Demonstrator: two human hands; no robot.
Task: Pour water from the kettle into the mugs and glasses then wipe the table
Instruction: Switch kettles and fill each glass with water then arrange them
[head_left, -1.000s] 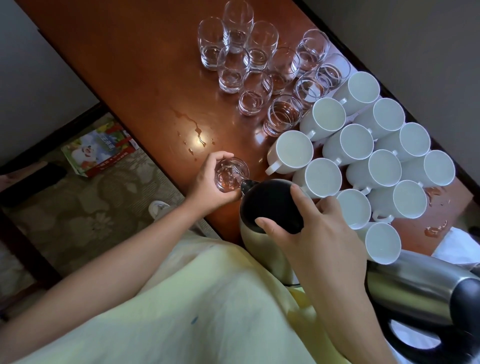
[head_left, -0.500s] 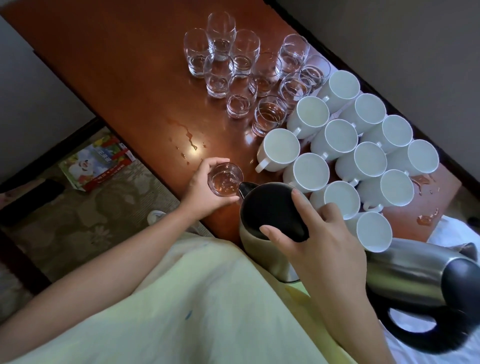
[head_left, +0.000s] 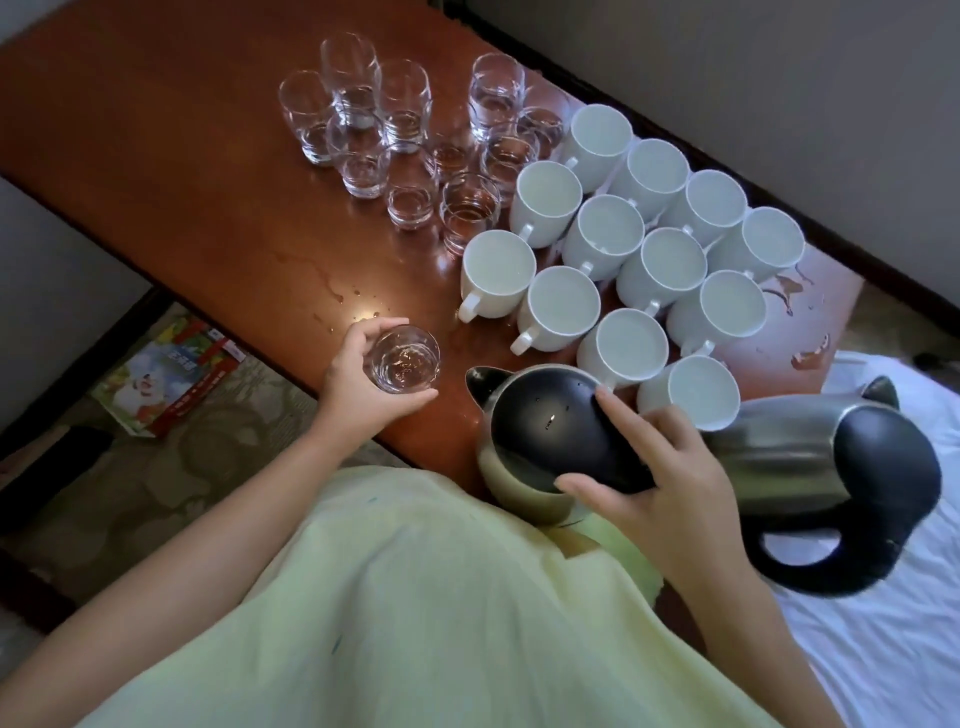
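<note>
- Now the kettle (head_left: 550, 441), a steel body with a black lid and its spout toward ten o'clock, sits at the near edge of the desk (head_left: 171, 171), roughly five o'clock from the centre of the desk.
- The right hand (head_left: 660, 478) lies over the lid with fingers spread wide and only lightly curved, pressing or steadying the lid, not wrapped round it; the kettle's handle is hidden beneath it.
- The left hand (head_left: 358, 384) is curled round a small clear glass (head_left: 405, 358), holding it just beside the spout at about nine o'clock from the kettle, apart from it, with a little water visible inside.
- Risk, as I judge it: the glass has a narrow mouth and the kettle has no firm handle grip visible, so a tilt could run water past the rim onto the desk, which already carries droplets (head_left: 343, 301) at eleven o'clock from the glass.
- At twelve o'clock from the kettle white mugs (head_left: 660, 270) stand packed rim to rim, the nearest touching it, so a swing of the body could knock one.
- A cluster of glasses (head_left: 395, 135) stands farther off at eleven o'clock.
- A second kettle (head_left: 821, 467) lies on its side at three o'clock on a white bed (head_left: 883, 649).
</note>
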